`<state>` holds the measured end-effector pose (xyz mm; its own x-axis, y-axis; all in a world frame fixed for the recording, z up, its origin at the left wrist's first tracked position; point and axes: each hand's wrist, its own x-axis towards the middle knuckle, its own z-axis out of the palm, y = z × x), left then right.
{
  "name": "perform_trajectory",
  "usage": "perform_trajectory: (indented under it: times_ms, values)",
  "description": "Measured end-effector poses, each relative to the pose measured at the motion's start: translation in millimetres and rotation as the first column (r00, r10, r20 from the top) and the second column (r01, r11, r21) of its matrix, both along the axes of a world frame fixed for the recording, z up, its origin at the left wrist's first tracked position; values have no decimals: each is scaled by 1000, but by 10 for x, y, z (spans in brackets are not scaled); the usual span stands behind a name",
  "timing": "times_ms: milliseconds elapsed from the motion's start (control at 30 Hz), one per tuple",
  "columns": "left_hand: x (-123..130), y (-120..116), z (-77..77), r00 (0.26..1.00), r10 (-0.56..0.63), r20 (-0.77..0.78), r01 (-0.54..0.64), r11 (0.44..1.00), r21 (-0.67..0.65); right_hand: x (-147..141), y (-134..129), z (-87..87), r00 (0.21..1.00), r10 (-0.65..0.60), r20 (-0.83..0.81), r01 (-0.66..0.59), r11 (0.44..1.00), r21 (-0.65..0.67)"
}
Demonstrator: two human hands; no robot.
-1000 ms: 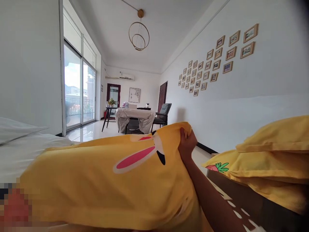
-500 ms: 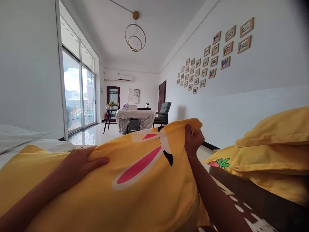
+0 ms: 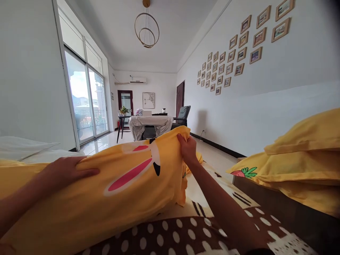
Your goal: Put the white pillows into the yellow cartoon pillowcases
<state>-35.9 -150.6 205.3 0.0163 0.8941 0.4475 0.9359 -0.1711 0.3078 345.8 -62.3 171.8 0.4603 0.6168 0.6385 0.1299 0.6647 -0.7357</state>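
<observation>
A piece of yellow bedding fabric (image 3: 127,209) with a printed pink-and-white rabbit ear and black marks stretches across the front of the view. My right hand (image 3: 188,147) pinches its upper right corner and holds it raised. My left hand (image 3: 66,168) grips the upper edge further left, thumb on the near side and the other fingers partly hidden by the fabric. Between the two hands the upper edge slopes up to the right. Below hangs a loose side edge, over a brown-and-cream blanket (image 3: 164,225) with white dots.
Yellow pillows (image 3: 300,166) with a radish print are stacked at the right on a dark surface. White bedding (image 3: 29,147) lies at the left. Further off stand a covered table (image 3: 150,120), a black chair (image 3: 183,115) and a plant (image 3: 123,110) by the glass doors (image 3: 86,99).
My right hand has moved left and slightly down with the fabric's corner. My left hand has shifted left too. More of the dotted blanket shows, and the view has turned a little.
</observation>
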Motion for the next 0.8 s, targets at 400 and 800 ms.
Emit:
perform_trajectory:
  times_ms: [400,800]
  values:
    - [1707,157,326,905,-287,-313,372,892,257,-340,-245,242,982,50,-181,-26,991,129]
    - [1924,573,71,875,-462,-148,476,876,78,366,-298,-1555,831,-104,547,86,995,57]
